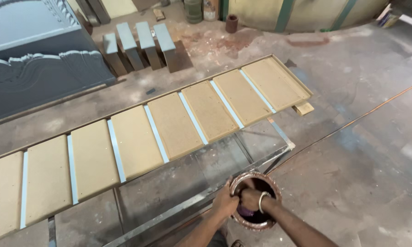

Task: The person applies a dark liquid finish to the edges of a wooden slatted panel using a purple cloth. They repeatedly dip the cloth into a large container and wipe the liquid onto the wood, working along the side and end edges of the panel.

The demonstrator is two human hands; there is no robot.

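Head camera: a person bends over a round, rust-stained tin [255,201] set low at the near end of a metal frame [201,197]. The left hand [224,203] is curled against the tin's rim, steadying it, while the right hand [251,199], a pale bangle on its wrist, is closed in a fist inside the mouth of the tin, apparently round something dipped in the dark purplish liquid; what it grips cannot be made out. Just beyond, a long tan panel [137,137] lies across the frame, its raised blocks parted by pale blue strips. Judging by the bare, uncoated board, no dark liquid has reached it, so any coating seems all left to do. Four grey blocks [139,45] stand on the floor [361,151] behind, beside a carved grey slab [32,55].
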